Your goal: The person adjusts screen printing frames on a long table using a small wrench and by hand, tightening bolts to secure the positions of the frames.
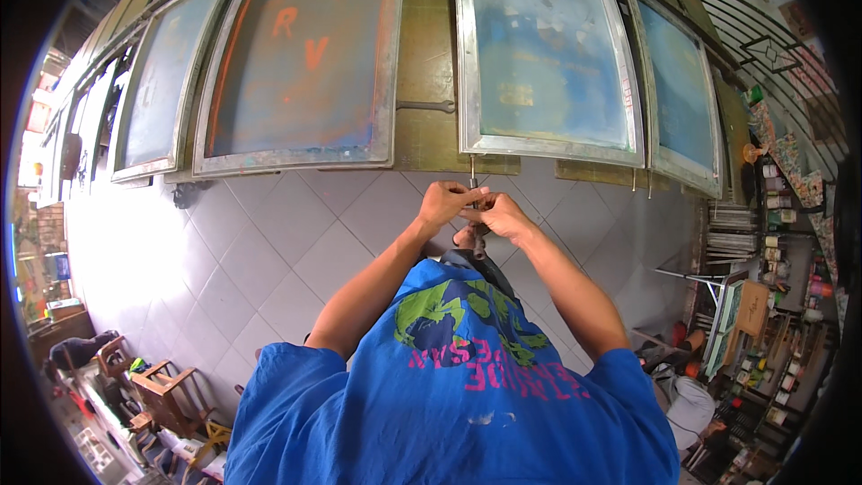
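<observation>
A thin metal rod (473,171) sticks out toward me below the near left corner of a metal-framed, blue-stained printing screen (552,81). My left hand (444,205) is closed, its fingertips pinched at the rod's near end. From the other side, my right hand (501,216) also closes on that end, its fingers almost touching the left ones. The fingers hide the tip of the rod. On the greenish board (426,45) left of this screen lies a dark wrench (426,106), touched by neither hand.
An orange-marked screen (301,63) lies to the left, with narrower screens (171,81) (682,81) at both sides. Grey floor tiles (296,216) spread below the bench. Wooden chairs (166,391) stand at lower left; a person in grey (687,409) and shelves of small containers (779,287) are at right.
</observation>
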The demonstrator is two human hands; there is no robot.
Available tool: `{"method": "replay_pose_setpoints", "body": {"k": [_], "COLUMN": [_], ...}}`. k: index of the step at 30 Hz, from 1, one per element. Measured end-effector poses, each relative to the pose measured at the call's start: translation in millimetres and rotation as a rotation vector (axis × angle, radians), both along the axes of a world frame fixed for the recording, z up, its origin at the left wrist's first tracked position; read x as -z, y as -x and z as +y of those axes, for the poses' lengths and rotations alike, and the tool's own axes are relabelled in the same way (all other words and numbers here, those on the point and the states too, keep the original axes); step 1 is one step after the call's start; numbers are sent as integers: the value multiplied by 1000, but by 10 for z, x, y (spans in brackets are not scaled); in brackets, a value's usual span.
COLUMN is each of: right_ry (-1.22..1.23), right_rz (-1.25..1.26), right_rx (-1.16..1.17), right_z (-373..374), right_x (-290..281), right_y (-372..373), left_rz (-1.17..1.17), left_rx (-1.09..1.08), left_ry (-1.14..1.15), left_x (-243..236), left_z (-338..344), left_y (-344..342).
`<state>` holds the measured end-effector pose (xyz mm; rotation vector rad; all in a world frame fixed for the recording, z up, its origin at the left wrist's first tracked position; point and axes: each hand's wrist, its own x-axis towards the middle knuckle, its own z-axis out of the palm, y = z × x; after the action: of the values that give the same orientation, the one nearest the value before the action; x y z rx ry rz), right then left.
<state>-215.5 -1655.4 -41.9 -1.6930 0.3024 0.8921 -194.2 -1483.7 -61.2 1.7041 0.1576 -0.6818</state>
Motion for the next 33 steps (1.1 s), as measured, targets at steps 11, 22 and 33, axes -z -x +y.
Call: {"method": "replay_pose_setpoints", "body": {"k": [11, 22, 33], "right_ry": [-469, -598, -123], "right_rz": [46, 56, -116], "right_rx": [-70, -77, -9], "right_z": [-148, -250, -69], "right_x": [74, 18, 215], "right_y": [-28, 127, 283], "left_rz": [-107, -25, 87], "left_rx": [54, 149, 179], "left_ry": [-30, 362, 339], "left_x": [-180, 46, -74], "left_z": [32, 84, 88], "left_y": [29, 50, 82]}}
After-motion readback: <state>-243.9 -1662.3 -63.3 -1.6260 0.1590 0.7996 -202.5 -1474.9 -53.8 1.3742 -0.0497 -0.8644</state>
